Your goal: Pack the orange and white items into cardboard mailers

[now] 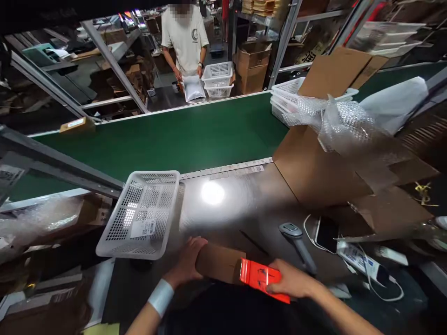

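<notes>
My left hand (186, 260), with a white wristband, grips the left end of a small brown cardboard box (220, 263) at the near edge of the metal table (244, 195). My right hand (291, 279) holds a red tape dispenser (261, 277) pressed against the box's right end.
A white mesh basket (141, 214) lies upside down to the left. A handheld scanner (296, 242), a phone (326, 232) and cables lie to the right. Large open cartons with bubble wrap (335, 121) stand right. Across the green conveyor belt (174, 135), a person holds a white bag (193, 87) beside baskets (218, 79).
</notes>
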